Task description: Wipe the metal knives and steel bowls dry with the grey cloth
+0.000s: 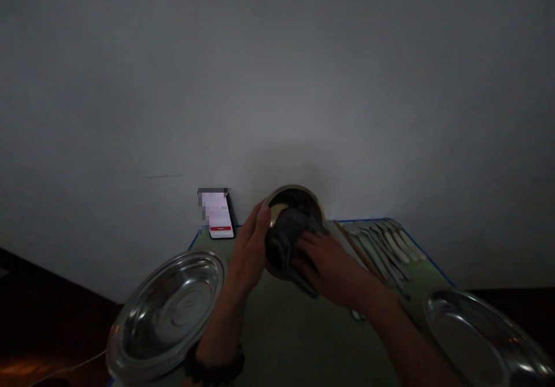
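Note:
My left hand [249,248] grips the rim of a small steel bowl [303,199], which is tilted with its mouth toward me above the table. My right hand [332,262] presses a dark grey cloth [288,233] into the bowl's mouth, fingers closed on the cloth. Part of the cloth hangs down below the bowl. A dark band sits on my left wrist.
A steel plate [167,312] lies at the table's left front, another steel plate [481,335] at the right front. Several spoons [385,242] lie in a row at the back right. A lit phone [219,216] leans against the wall. The green table [295,335] has a blue edge.

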Tool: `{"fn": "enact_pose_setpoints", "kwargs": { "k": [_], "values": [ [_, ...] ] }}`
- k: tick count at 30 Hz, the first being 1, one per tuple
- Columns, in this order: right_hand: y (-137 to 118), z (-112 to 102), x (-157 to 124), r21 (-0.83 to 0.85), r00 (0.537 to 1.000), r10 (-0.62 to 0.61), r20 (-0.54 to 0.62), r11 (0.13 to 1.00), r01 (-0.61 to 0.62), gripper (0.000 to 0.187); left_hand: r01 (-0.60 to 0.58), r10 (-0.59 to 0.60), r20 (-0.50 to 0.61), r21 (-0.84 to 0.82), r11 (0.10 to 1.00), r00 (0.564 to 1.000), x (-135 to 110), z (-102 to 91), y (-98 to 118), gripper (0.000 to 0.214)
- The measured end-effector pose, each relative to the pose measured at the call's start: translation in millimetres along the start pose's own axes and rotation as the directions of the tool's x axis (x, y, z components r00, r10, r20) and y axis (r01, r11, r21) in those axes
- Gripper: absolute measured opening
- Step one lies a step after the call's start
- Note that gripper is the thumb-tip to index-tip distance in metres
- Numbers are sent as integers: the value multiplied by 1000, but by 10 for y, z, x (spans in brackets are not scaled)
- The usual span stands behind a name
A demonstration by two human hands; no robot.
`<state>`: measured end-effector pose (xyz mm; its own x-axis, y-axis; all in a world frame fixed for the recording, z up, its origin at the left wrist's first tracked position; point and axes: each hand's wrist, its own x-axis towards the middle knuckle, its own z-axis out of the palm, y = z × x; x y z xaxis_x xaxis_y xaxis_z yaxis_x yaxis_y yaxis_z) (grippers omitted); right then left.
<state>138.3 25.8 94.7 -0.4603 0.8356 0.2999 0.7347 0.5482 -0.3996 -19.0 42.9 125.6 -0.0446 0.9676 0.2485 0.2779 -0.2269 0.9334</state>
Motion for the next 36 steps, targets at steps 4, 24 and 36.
{"fn": "enact_pose_setpoints", "kwargs": {
  "k": [4,24,36],
  "values": [
    [112,116,13,-226,967,164,-197,952,-208,28,-12,14,129,-12,1000,992,-42,94,24,48],
    [-144,13,-95,89,996,-84,-33,992,87,30,96,-105,-89,-97,991,990,-9,53,-105,56],
    [91,125,52,-173,920,181,-347,952,-253,35,-16,24,136,-55,998,990,-136,195,30,50]
  ]
}}
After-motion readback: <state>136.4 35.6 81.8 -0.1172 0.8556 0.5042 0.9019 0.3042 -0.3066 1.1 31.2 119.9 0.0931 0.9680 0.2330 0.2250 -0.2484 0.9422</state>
